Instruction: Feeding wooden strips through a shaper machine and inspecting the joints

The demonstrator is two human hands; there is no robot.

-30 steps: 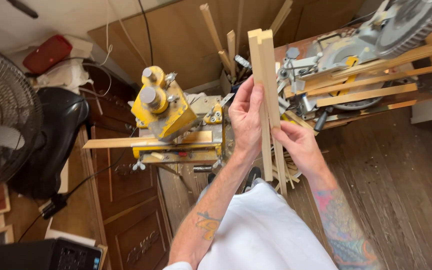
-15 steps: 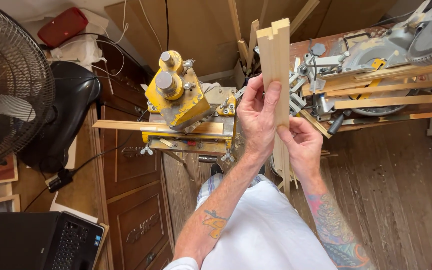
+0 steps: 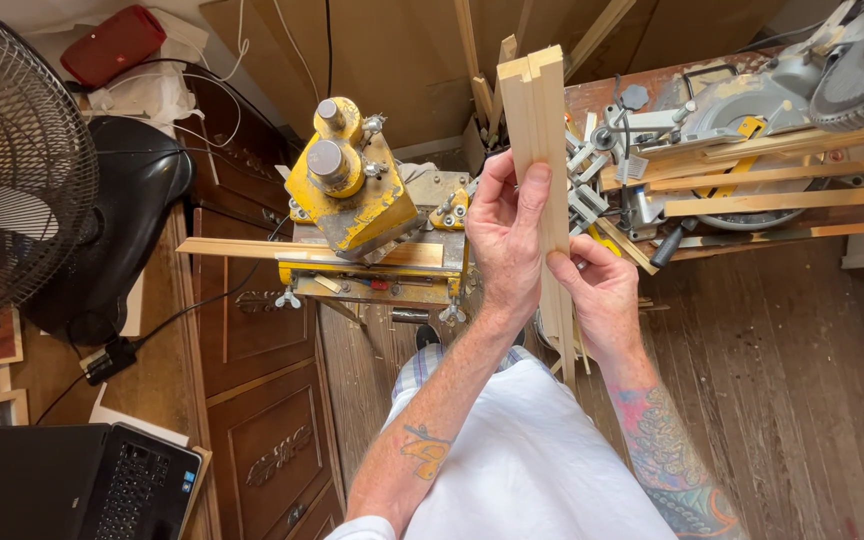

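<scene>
Head view looks down on two hands holding a pair of pale wooden strips [image 3: 537, 120] upright in front of the body, above the wooden floor [image 3: 802, 380]. The left hand [image 3: 504, 235] is clasped around the strips from the left, thumb pressed on their face; the right hand [image 3: 602, 295] grips them lower down, fingers curled behind. The strips' lower ends seem to reach past the wrists, though the hands hide that part. Just left of the hands stands a yellow machine [image 3: 352, 195] with a wooden moulding [image 3: 242, 248] lying across it. To the right, a miter saw [image 3: 752, 100] sits on a bench [image 3: 602, 95] with more strips.
</scene>
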